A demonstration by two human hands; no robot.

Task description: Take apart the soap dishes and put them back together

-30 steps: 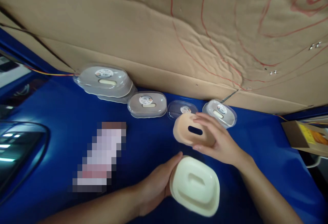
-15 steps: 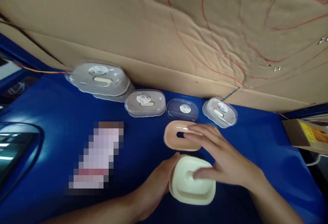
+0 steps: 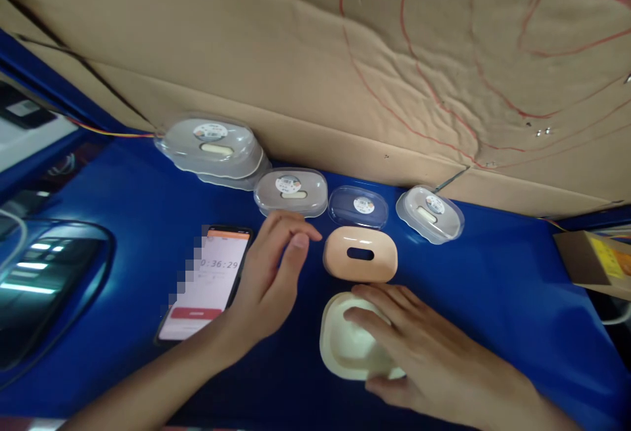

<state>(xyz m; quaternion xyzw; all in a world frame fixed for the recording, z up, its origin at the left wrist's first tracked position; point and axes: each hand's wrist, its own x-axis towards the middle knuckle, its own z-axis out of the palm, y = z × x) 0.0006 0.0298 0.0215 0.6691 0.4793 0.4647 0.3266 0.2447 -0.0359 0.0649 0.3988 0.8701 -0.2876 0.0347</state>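
Note:
A pale cream plastic box (image 3: pixel 340 345) with rounded corners lies near the front of the blue table, its hollow side facing up. My right hand (image 3: pixel 409 345) spans its right side, with fingers over the far edge and inside and the thumb by the near edge. Just beyond it lies a peach lid (image 3: pixel 340 257) with an oval slot. My left hand (image 3: pixel 276 273) hovers left of the lid, fingers bent and thumb apart from the index tip, holding nothing. The right half of the box is partly hidden by my right hand.
Clear lids and boxes stand along the cardboard wall (image 3: pixel 276 69): a stack (image 3: pixel 211 148), a box with a label (image 3: pixel 290 191), a clear cover (image 3: pixel 358 207) and another box (image 3: pixel 430 214). A phone (image 3: pixel 207 280) lies left, beside a dark screen (image 3: pixel 44 293). A carton (image 3: pixel 591 260) stands right.
My left hand has let go of the cream box and moved left and away from me. My right hand has come down from above the lid and box onto the box's right side.

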